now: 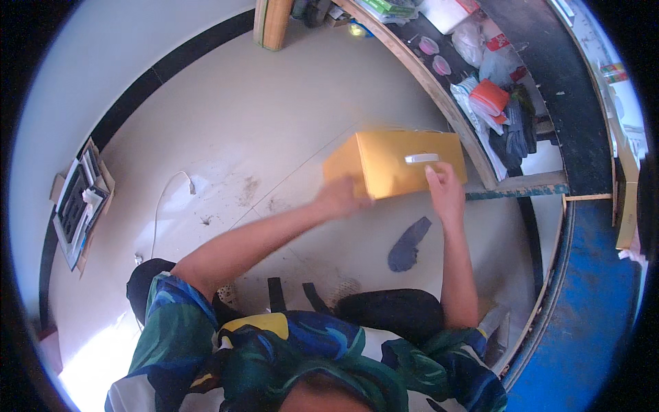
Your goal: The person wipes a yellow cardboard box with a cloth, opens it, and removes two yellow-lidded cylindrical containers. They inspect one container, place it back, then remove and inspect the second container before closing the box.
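Note:
A golden cardboard box [412, 165] with a white carrying handle [422, 158] on one face is in front of me, beside the wooden edge of the shelf. My left hand [342, 198], blurred, is at the box's lower left corner and edge, apparently gripping it. At the same face, just below the handle, is my right hand [445, 188], thumb and fingertips close to the handle. Whether the right fingers grip anything is unclear. Part of the box's far side is blurred and hard to make out.
A dark shelf with a wooden rim [427, 69] holds plastic bags, pink containers and an orange packet [489, 98]. On the floor lie a grey cloth-like piece [409, 247] and a white cable [163, 206]. Flattened cardboard [85, 206] leans at left; a blue surface [582, 309] is at right.

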The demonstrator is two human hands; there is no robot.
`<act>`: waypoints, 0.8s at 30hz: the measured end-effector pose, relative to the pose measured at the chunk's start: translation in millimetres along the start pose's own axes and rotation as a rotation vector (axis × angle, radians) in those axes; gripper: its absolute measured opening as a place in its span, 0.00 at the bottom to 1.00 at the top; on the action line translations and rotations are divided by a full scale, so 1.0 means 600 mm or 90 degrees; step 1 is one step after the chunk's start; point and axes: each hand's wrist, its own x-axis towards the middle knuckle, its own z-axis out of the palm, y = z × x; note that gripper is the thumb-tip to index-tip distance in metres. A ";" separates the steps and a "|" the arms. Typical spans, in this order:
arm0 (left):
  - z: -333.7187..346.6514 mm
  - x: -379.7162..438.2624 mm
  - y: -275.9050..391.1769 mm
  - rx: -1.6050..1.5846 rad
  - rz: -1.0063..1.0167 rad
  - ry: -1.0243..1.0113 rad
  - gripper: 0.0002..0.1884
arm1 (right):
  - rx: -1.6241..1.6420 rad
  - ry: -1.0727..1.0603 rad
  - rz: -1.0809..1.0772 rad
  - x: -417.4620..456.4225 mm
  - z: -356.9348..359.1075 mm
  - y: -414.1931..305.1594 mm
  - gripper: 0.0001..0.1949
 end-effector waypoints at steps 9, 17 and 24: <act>-0.001 0.013 -0.005 0.112 0.054 0.007 0.18 | -0.177 0.243 0.107 0.123 0.021 0.086 0.35; -0.068 0.047 -0.105 -0.231 -0.120 0.090 0.17 | 0.175 0.257 -0.036 0.150 0.031 0.126 0.27; -0.065 0.032 -0.120 -0.573 -0.168 0.001 0.22 | 0.172 0.131 -0.159 0.103 -0.008 -0.012 0.26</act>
